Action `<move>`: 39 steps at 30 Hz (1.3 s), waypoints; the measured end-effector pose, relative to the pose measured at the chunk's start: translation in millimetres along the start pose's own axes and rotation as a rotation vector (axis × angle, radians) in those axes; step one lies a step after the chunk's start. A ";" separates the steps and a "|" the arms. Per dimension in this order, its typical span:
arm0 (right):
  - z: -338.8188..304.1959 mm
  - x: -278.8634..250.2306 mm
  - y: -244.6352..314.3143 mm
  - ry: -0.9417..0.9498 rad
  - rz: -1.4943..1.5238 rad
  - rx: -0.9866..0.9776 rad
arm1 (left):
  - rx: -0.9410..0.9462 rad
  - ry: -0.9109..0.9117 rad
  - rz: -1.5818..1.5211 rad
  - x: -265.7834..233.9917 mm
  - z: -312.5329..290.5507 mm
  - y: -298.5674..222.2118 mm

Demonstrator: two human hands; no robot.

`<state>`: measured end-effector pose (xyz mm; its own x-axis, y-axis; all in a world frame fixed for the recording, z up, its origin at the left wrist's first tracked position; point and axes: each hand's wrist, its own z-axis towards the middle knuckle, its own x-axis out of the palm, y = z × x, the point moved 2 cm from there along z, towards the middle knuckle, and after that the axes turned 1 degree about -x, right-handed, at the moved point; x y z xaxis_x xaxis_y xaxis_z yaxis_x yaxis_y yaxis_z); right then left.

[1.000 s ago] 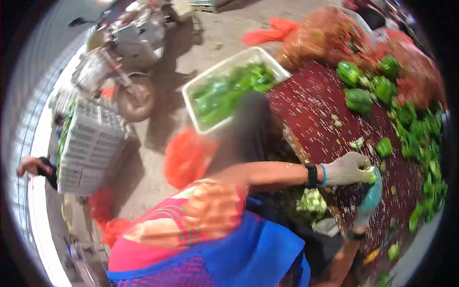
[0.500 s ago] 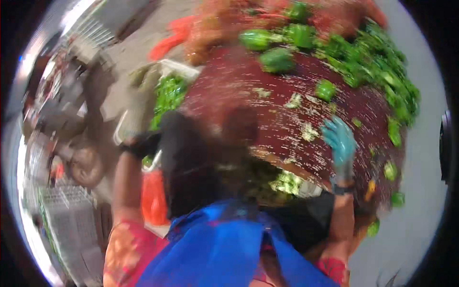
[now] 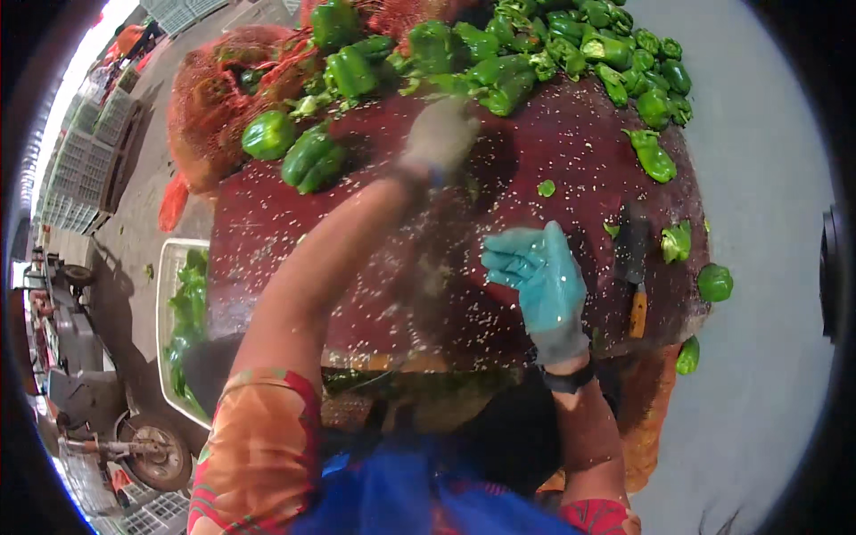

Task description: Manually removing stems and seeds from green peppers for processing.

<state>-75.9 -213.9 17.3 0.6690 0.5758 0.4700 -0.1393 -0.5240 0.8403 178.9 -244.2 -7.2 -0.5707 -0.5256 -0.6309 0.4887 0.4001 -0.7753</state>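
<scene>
My left hand (image 3: 443, 134), in a pale glove, stretches to the far side of the dark red table (image 3: 383, 223). It is nearest to a heap of green bell peppers (image 3: 513, 76); its fingers are smeared by motion, so a hold on one cannot be made out. Over the near middle hovers my right hand (image 3: 539, 272), in a teal-coated glove, palm showing, fingers stretched out and nothing in them. To its right lies a knife (image 3: 631, 254) with a dark broad blade and an orange-brown handle. Pale seeds and a small green scrap (image 3: 547, 188) litter the tabletop.
Red mesh sacks (image 3: 201, 116) bulge at the far left. A white crate (image 3: 166, 330) of green pieces stands left of the table. Loose peppers (image 3: 715, 283) sit along the right edge. A motorbike (image 3: 152, 450) and stacked crates (image 3: 80, 169) are farther left.
My left hand has swung from beside the crate on the left to the peppers across the table. My right hand has moved left over the tabletop. The view has turned too.
</scene>
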 end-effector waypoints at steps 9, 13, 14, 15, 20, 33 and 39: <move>0.4 -5.4 23.5 -0.077 0.058 0.078 | 0.254 0.160 0.416 53.9 125.5 19.7; 3.1 -6.3 27.4 -0.093 0.100 0.027 | 0.323 0.165 0.587 54.7 133.6 -1.0; 4.1 -2.8 26.4 -0.075 0.105 0.022 | 0.293 0.123 0.605 50.6 135.1 5.6; 3.2 -1.9 27.6 -0.109 0.094 0.028 | 0.282 0.085 0.597 57.4 141.0 7.7; 4.5 -5.7 26.8 -0.079 0.140 0.031 | 0.185 0.123 0.597 46.6 136.3 -5.9; 16.2 -13.7 8.1 -0.013 0.115 -0.048 | 0.252 0.122 0.541 50.9 155.5 20.2; 16.9 -22.8 16.9 -0.044 0.162 0.024 | 0.404 0.217 0.491 43.0 104.2 -20.9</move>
<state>-81.1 -246.5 16.2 0.6701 0.4550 0.5864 -0.2312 -0.6228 0.7474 212.9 -353.4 -15.1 -0.3180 -0.1744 -0.9319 0.9101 0.2193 -0.3516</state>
